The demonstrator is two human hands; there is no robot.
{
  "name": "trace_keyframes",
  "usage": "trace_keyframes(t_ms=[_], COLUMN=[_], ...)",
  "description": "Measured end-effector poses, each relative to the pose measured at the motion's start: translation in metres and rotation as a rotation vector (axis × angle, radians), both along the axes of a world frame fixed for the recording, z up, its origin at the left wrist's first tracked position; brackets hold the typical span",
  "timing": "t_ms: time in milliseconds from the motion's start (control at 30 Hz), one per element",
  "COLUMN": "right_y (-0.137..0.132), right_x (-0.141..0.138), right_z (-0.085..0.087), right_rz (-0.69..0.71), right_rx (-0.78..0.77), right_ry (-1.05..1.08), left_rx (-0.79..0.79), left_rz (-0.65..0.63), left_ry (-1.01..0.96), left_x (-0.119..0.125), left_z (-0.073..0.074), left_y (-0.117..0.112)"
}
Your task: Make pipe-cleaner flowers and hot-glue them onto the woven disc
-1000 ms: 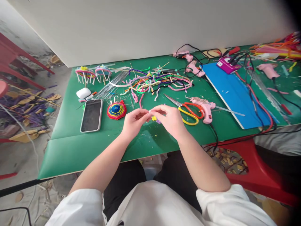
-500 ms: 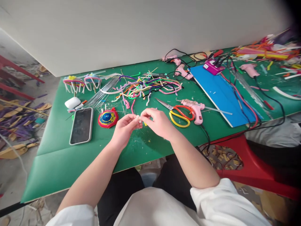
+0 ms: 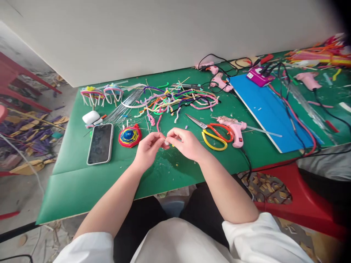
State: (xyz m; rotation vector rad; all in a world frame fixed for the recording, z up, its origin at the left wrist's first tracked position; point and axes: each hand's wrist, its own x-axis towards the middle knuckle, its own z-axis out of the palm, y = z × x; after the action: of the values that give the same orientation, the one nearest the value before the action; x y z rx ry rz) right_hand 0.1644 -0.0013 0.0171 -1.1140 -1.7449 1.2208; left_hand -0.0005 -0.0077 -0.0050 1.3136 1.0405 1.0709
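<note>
On my head feed both hands are up front over the green table (image 3: 90,190), fingertips nearly meeting. Left hand (image 3: 149,149) pinched narrow on a small white piece (image 3: 166,142); right hand (image 3: 185,146) pinched at the same piece from the other side. So the piece sits between the two sets of fingertips, above the table's near half. Can't make out its shape, fingers cover most of it. A bit of yellow (image 3: 173,145) shows by the right fingertips; can't tell whether it's held or lying beneath. Left of the left hand I've got a round striped disc (image 3: 129,136), red rim, blue middle, then a phone (image 3: 100,144) lying face up, white case (image 3: 91,117) just behind it. Right of the right hand: scissors (image 3: 205,126), blades slightly apart, handles red and yellow, with a pink glue gun (image 3: 236,128) just beside them. Beyond the hands, a loose tangle of coloured pipe cleaners (image 3: 178,98). Farther right, a blue board (image 3: 268,113) with a purple power box (image 3: 260,76) at its far end.
</note>
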Motion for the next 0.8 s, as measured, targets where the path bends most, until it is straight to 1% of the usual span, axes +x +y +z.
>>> trace_keyframes(t_ms=[100, 267, 367, 500, 600, 733, 800], right_y=[0.0024, 0.0006, -0.0007, -0.0003, 0.0002, 0.0006, 0.0015], right_x=[-0.0016, -0.0057, -0.0069, -0.0061, -0.0058, -0.0074, -0.0077], right_z=[-0.0041, -0.0046, -0.0032, -0.0043, -0.0059, -0.0069, -0.0073], right_rz=[-0.013, -0.157, -0.178, -0.147, -0.149, -0.183, -0.181], right_rx=[-0.04, 0.085, 0.124, 0.048, -0.008, -0.054, -0.087], right_ry=[0.026, -0.106, -0.16, -0.131, -0.097, -0.057, -0.013], left_rx=[-0.031, -0.038, -0.027, -0.016, 0.036, 0.158, 0.158], left_rz=[0.029, 0.124, 0.173, 0.168, 0.165, 0.238, 0.248], left_ry=[-0.044, -0.057, -0.032, 0.035, 0.113, 0.267, 0.248], left_x=[0.0021, 0.0053, 0.0043, 0.0025, 0.0027, 0.0035, 0.0033], left_z=[0.0015, 0.0027, 0.0009, -0.0003, 0.0011, 0.0031, 0.003], left_y=[-0.0011, -0.0014, 0.0004, 0.0006, -0.0023, -0.0059, -0.0054])
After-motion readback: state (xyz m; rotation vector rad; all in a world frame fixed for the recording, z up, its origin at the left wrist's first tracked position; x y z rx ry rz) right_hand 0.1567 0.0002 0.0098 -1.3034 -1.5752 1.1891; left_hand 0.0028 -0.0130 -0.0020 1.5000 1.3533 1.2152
